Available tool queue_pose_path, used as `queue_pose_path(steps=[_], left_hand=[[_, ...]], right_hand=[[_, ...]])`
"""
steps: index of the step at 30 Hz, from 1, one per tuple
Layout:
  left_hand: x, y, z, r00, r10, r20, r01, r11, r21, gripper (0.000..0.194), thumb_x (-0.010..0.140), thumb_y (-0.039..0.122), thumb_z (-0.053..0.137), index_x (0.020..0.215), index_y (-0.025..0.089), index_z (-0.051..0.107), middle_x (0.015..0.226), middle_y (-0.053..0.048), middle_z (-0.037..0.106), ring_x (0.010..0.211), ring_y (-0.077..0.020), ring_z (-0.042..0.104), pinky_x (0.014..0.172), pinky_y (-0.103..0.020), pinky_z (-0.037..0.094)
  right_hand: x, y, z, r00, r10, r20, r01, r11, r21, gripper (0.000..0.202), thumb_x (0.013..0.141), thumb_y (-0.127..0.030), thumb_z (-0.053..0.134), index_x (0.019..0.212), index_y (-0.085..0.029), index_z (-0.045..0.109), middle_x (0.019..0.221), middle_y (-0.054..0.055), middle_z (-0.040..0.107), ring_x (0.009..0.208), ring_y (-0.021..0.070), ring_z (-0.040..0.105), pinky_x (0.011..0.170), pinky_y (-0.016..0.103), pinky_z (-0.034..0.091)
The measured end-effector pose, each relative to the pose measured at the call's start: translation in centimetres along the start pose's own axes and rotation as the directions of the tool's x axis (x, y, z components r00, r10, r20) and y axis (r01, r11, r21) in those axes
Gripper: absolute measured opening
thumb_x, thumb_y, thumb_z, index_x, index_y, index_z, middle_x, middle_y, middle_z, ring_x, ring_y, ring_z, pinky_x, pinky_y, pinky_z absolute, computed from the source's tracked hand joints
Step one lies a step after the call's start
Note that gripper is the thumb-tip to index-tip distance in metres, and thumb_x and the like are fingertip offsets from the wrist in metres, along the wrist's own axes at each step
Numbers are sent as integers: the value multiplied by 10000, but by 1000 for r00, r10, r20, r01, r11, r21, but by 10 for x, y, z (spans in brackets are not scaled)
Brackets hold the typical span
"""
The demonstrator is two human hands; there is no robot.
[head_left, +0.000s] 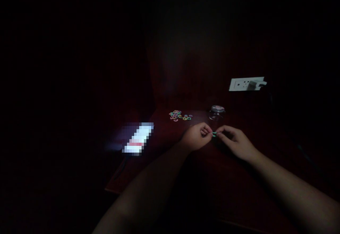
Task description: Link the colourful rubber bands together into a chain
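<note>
Between my two hands a small green elastic band [214,134] is pinched from both sides. My left hand [198,136] has its thumb and forefinger closed on the band's left end, the other fingers curled. The fingertips of my right hand [235,141] hold the opposite end. Just behind the hands stands a clear jar [215,115] with a grey lid, its lower part dim. Farther back and to the left lies a loose pile of coloured elastic bands [175,115], pink, yellow, green and purple.
A glowing phone-like screen [139,138], pixelated, is at the left side of the dark red table [164,163]. On the back wall sits a white socket plate [247,84] with a plug in it. Most of the surroundings are too dark to make out.
</note>
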State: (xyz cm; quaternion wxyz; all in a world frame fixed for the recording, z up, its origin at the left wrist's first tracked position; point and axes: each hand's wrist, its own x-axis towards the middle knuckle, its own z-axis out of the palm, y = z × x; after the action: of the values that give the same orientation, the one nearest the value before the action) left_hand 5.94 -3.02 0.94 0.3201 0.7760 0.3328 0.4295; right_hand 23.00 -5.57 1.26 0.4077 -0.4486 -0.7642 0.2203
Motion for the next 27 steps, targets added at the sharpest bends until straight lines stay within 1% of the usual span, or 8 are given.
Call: queue_pose_path(steps=[6, 14, 19, 27], left_hand=[[0, 0, -1, 1000, 28, -2, -28, 999, 28, 108, 716, 221, 562, 767, 128, 548, 684, -20, 580, 601, -77, 521, 550, -180, 426], [0, -3, 0, 999, 46, 0, -46, 998, 50, 117, 725, 239, 559, 770, 131, 547, 686, -17, 581, 607, -78, 521, 564, -184, 432], [0, 0, -2, 999, 45, 13, -45, 997, 57, 111, 711, 229, 569, 755, 129, 547, 659, -5, 571, 586, -71, 516, 549, -175, 428], [0, 3, -3, 999, 45, 11, -46, 996, 79, 97, 704, 217, 570, 743, 130, 551, 645, 1, 573, 562, -65, 508, 540, -173, 428]], right_hand=[[0, 1, 1, 1000, -24, -9, 23, 1000, -10, 213, 793, -358, 501, 785, -164, 590, 731, 41, 604, 646, 150, 530, 586, 257, 419], [0, -2, 0, 1000, -3, 16, 3, 999, 42, 231, 802, -364, 483, 756, -159, 580, 661, 21, 567, 602, 134, 505, 568, 247, 409], [1, -1, 0, 1000, 2, 12, -3, 999, 40, 238, 804, -358, 475, 748, -152, 579, 674, 27, 576, 618, 137, 510, 572, 244, 407], [0, -2, 2, 1000, -13, 14, 12, 999, 48, 192, 792, -327, 495, 744, -157, 568, 668, 24, 568, 598, 130, 496, 561, 243, 396]])
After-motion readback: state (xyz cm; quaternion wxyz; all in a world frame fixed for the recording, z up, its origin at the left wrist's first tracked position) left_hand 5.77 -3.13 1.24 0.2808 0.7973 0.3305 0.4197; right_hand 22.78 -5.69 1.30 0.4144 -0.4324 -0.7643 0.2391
